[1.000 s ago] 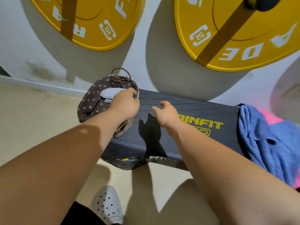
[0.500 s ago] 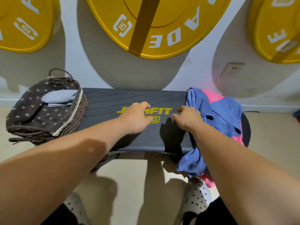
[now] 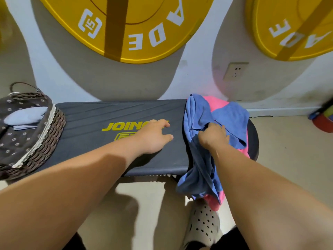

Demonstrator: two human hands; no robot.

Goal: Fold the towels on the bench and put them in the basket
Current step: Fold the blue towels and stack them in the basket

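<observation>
Right hand [image 3: 214, 137] is gripping the blue towel [image 3: 198, 114], with the fingers curled into a bunch of cloth; the fingertips are being hidden by the folds. Left hand [image 3: 153, 138], just left of the grip, is resting on the bench [image 3: 108, 112] with fingers loosely extended, holding nothing and covering part of the yellow lettering.

Above the grip, two yellow weight plates [image 3: 144, 24] are showing against the wall, both cut off by the frame edge. The bench is running leftward from the grip, and its right end is lying under the towels. The basket [image 3: 45, 141] is sitting at the far left end, well apart from the grip and partly out of frame. The blue towel is draping over the near bench edge below the grip, mostly covering a pink towel [image 3: 214, 103]. A pale folded towel [image 3: 25, 114] is lying inside the basket. A perforated shoe [image 3: 201, 224] is showing below the grip, partly cut off.
</observation>
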